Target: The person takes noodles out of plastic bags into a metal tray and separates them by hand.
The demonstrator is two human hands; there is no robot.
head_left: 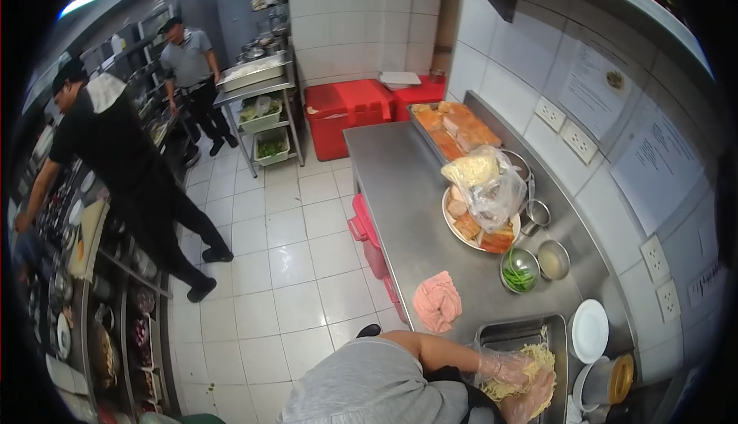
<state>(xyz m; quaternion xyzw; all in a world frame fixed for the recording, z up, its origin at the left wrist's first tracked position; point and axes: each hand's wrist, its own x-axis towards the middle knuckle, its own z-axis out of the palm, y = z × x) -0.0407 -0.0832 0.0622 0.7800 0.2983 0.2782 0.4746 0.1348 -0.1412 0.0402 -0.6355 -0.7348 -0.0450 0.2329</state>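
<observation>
Both hands wear clear plastic gloves and are in a deep steel pan (492, 333) at the bottom right, among pale yellow noodle-like strands (543, 356). My left hand (511, 368) reaches in from the left, its fingers curled into the strands. Closer to the bottom edge, my right hand (532, 399) is bent around more of them. The strands and gloves partly hide the fingertips. A folded pink cloth (437, 302) lies left of the pan. To its right are white plates (590, 330) and a clear container with a yellow-brown lid (621, 378).
Steel bowls hold green strips (519, 276) and pale liquid (553, 259). Behind them are a plate of browned pieces (492, 241) under plastic bags (492, 193) and a tray of browned slabs (460, 128). Red coolers (346, 116) stand beyond the steel table (384, 186). Two people (115, 147) work at left.
</observation>
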